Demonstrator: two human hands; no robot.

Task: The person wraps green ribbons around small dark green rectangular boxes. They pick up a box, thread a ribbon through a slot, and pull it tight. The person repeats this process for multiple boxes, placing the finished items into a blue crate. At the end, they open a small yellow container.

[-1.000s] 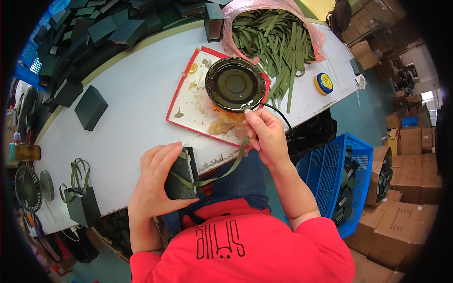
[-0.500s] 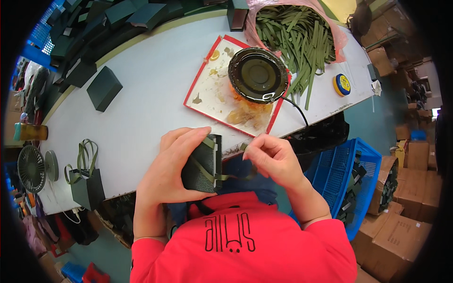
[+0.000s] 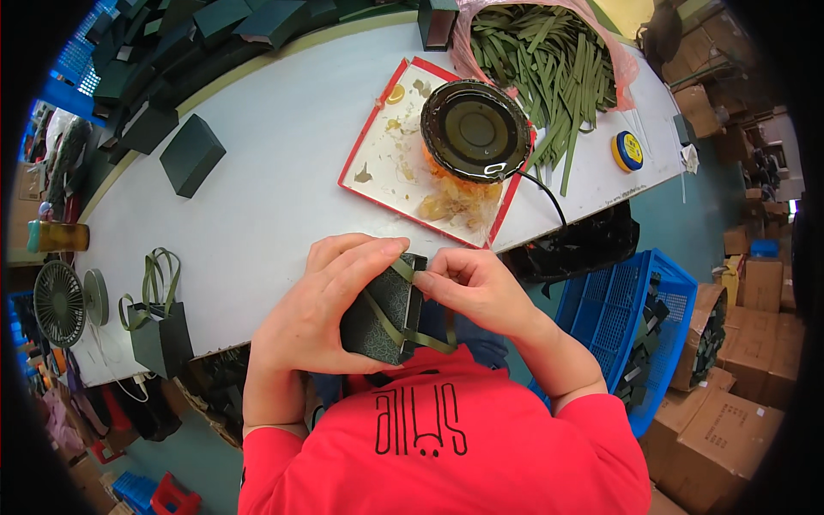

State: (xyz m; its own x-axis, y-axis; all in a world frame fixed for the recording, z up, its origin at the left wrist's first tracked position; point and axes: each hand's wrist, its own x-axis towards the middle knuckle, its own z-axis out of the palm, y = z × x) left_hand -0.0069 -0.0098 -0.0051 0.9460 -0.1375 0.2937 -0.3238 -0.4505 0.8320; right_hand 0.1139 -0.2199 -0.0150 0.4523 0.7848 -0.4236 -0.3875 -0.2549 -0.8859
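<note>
My left hand (image 3: pixel 313 305) wraps round a small dark green box (image 3: pixel 367 333) near the table's front edge, fingers over its far end and thumb along the near side. An olive green ribbon (image 3: pixel 429 342) crosses the box's face and loops out past its right side. At the box's upper right edge, my right hand (image 3: pixel 476 287) pinches the ribbon's end between thumb and fingertips. Those fingers touch or nearly touch the box rim; the ribbon's tip is hidden by them. A round black pot (image 3: pixel 475 133) of dark liquid stands beyond my hands on a red-edged white tray (image 3: pixel 378 163).
Olive ribbons (image 3: pixel 549 60) spill from a pink bag at the back. A green box (image 3: pixel 192 154) and a ribbon-handled box (image 3: pixel 161 339) stand left, near a fan (image 3: pixel 60 302). A cable (image 3: pixel 542 196) runs off the pot. A blue crate (image 3: pixel 678 318) sits right, below the table.
My right hand has moved left with the ribbon end, up to the box's edge. The ribbon's loop now bulges out beside the box. My left hand keeps hold of the box.
</note>
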